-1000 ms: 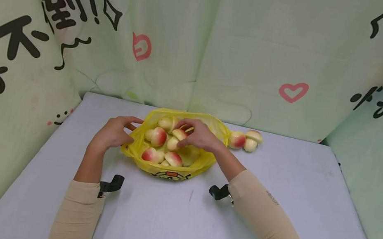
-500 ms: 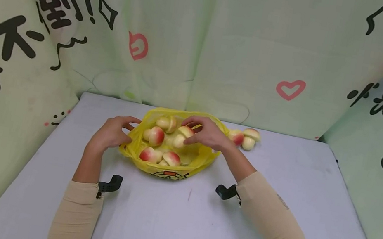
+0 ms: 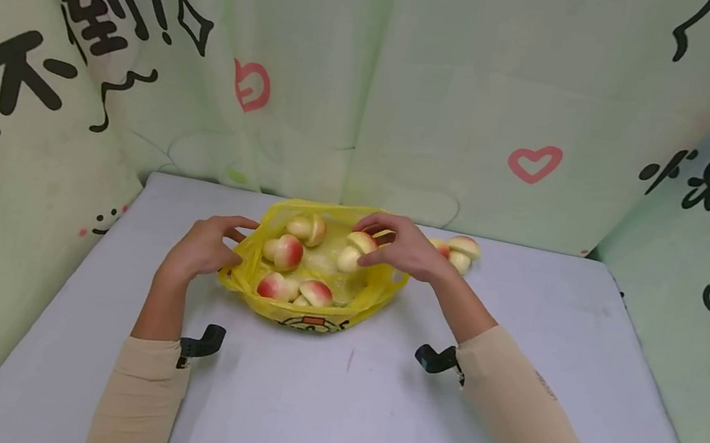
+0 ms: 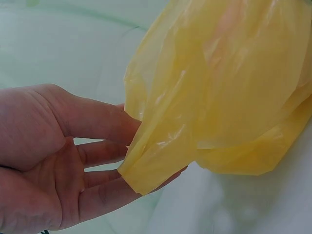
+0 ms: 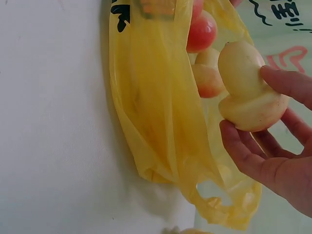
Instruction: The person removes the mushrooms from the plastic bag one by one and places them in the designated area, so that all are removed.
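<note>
In the head view, a yellow plastic bag [image 3: 374, 298] lies wide-mouthed at the back of the table. My right hand [image 3: 402, 248] pinches a toy mushroom [image 3: 351, 256] over the bag's right side; in the right wrist view the thumb presses its cream stem and the fingers support its pink-tinged cap. Several more toy mushrooms [image 3: 286, 252] lie inside the bag. At the bag's left rim, my left hand [image 3: 204, 248] keeps its fingers fairly straight, the tips tucked behind the thin film [image 4: 161, 141] in the left wrist view.
To the right of the bag, partly behind my right hand, more toy mushrooms [image 3: 464, 253] lie on the white table [image 3: 311, 408]. Pale green curtains [image 3: 443, 104] with black writing and pink hearts hang around the back and sides.
My right hand has moved to the right with the mushroom, away from the others in the bag, and now covers part of those outside. The left hand stays at the rim.
</note>
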`<state>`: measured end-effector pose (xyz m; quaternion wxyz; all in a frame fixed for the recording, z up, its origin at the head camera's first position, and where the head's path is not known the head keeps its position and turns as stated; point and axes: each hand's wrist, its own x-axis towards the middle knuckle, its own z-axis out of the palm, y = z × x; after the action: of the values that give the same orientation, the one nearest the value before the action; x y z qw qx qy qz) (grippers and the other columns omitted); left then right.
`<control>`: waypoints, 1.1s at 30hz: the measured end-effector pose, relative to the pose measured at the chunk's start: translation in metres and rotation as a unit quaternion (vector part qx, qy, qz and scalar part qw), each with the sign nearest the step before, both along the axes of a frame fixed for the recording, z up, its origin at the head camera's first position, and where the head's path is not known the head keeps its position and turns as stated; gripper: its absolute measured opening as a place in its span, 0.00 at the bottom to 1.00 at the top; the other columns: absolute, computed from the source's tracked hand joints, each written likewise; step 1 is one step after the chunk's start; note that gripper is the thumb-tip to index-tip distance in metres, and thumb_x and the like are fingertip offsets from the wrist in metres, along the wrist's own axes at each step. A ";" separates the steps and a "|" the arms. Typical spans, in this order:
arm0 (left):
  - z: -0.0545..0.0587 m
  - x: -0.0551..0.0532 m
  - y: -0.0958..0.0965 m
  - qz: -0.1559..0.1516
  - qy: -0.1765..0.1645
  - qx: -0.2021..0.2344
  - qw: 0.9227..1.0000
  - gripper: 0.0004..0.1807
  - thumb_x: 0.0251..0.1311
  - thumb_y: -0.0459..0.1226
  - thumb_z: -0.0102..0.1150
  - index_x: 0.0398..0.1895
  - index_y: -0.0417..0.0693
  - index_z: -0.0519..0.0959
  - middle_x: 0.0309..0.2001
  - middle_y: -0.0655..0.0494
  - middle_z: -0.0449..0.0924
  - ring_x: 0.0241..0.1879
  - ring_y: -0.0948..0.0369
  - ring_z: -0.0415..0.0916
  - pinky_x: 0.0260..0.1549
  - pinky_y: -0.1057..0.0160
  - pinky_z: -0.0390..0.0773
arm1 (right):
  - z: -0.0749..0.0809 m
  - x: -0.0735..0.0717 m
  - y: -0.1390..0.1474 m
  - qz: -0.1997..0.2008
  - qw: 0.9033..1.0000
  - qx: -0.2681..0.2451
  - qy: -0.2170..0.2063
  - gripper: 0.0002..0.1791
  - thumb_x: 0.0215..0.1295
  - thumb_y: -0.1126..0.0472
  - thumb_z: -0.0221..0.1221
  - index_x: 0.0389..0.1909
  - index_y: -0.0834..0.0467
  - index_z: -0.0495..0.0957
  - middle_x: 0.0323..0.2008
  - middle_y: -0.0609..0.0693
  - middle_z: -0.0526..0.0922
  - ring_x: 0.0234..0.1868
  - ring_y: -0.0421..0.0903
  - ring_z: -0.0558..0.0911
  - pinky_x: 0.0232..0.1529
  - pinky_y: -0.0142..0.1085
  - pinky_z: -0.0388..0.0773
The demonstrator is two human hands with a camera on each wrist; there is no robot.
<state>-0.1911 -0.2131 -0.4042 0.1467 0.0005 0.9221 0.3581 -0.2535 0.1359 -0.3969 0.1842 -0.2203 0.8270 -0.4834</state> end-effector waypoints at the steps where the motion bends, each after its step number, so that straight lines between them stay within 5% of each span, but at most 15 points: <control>1: 0.000 0.000 0.000 0.000 0.000 0.000 1.000 0.37 0.60 0.30 0.60 0.76 0.51 0.70 0.68 0.36 0.75 0.60 0.41 0.74 0.48 0.53 0.84 | 0.000 0.000 0.002 -0.001 1.000 -0.003 -0.001 0.25 0.55 0.67 0.75 0.55 0.56 0.83 0.58 0.53 0.82 0.61 0.53 0.78 0.66 0.48 0.74; 25: 0.001 -0.001 0.000 -0.003 -0.004 0.005 1.000 0.37 0.59 0.30 0.61 0.76 0.51 0.70 0.68 0.36 0.75 0.60 0.41 0.74 0.49 0.53 0.84 | 0.002 0.013 0.046 -0.022 1.000 0.004 0.014 0.25 0.56 0.66 0.74 0.56 0.57 0.82 0.57 0.55 0.82 0.60 0.53 0.77 0.67 0.50 0.73; 33: 0.001 -0.001 0.000 -0.004 -0.002 0.006 1.000 0.37 0.59 0.30 0.60 0.76 0.51 0.70 0.68 0.35 0.75 0.59 0.42 0.75 0.46 0.55 0.83 | 0.005 0.019 0.066 -0.047 0.999 0.016 0.003 0.25 0.58 0.65 0.74 0.58 0.56 0.82 0.59 0.54 0.81 0.60 0.54 0.79 0.58 0.35 0.79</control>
<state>-0.1917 -0.2132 -0.4030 0.1502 0.0041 0.9197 0.3627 -0.2345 0.2022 -0.3921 0.1619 -0.1799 0.8448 -0.4773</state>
